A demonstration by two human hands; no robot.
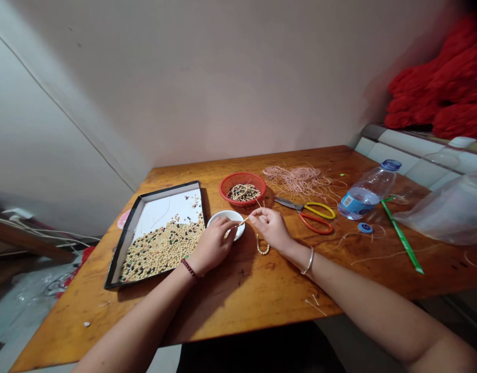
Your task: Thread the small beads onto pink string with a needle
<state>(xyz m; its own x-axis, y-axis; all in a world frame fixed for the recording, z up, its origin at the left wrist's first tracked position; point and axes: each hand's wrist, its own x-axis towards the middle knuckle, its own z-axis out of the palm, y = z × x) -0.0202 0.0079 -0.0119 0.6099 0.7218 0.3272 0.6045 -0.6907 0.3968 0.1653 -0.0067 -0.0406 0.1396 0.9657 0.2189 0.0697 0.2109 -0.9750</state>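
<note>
My left hand is closed in a pinch over a small white dish, holding a bead at the end of a thin cord. My right hand pinches the same cord close by; a short strand of pale beads hangs from it onto the wooden table. A black-rimmed tray full of loose tan and dark beads lies to the left. A red basket of beads stands just behind the dish.
Scissors with yellow and orange handles lie right of my hands, a tangle of pink cord behind them. A water bottle lies on its side, with a green stick and a clear plastic bag at right.
</note>
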